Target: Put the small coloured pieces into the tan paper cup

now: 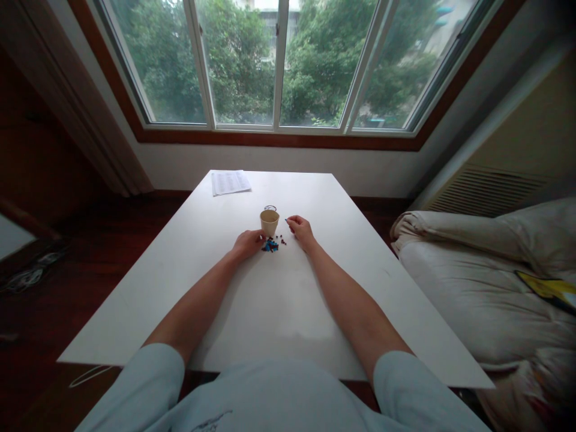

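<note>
A pale yellow paper cup (269, 223) stands upright in the middle of the table. In front of it lies a small pile of blue and dark red bead-like pieces (270, 245), with a few loose dark pieces (282, 240) to its right. My left hand (249, 243) rests at the left edge of the pile, fingers bent together beside the cup's base; what they hold, if anything, is too small to name. To the right of the cup, my right hand (300, 229) pinches a tiny bluish piece (287, 221) between thumb and forefinger, apart from the cup.
A thin dark loop (270, 207) lies just behind the cup. Printed paper sheets (231, 182) are at the far left corner of the white table (180, 288). A beige sofa (450, 294) is to the right, a window (274, 72) ahead.
</note>
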`<state>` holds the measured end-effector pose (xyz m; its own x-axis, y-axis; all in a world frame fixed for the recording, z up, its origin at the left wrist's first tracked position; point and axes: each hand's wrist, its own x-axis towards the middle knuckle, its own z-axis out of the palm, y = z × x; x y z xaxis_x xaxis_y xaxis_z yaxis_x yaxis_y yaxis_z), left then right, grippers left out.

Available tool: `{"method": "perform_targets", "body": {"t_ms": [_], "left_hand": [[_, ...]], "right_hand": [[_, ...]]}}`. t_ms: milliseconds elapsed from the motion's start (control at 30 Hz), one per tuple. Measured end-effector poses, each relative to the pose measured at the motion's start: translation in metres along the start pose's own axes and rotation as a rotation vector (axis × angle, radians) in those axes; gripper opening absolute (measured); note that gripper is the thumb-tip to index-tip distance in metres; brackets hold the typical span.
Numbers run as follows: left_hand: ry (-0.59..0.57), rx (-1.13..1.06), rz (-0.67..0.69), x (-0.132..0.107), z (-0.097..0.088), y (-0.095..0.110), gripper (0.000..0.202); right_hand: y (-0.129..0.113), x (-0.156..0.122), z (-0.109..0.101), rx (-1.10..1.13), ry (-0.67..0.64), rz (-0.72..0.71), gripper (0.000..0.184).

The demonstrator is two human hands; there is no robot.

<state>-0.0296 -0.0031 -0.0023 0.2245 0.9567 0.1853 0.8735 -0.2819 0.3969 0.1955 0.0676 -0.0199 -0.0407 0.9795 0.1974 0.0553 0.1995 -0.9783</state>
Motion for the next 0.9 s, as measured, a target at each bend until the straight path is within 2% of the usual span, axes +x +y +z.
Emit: {"method": "perform_targets", "body": {"t_ms": [167, 400, 900], "left_hand": [[0.03, -0.002, 0.0, 0.002, 0.003, -0.004, 0.023], [0.061, -0.043, -0.032, 0.002, 0.003, -0.007, 0.022], [0.071, -0.063, -0.028, 0.003, 0.005, -0.011, 0.021]], "right_hand": [[-0.007, 0.001, 0.015, 0.084, 0.098, -0.025, 0.041], [-0.024, -0.009, 0.036, 0.066, 0.076, -0.075, 0.042], [-0.022, -0.013, 0.042, -0.018, 0.054, -0.086, 0.042]]}}
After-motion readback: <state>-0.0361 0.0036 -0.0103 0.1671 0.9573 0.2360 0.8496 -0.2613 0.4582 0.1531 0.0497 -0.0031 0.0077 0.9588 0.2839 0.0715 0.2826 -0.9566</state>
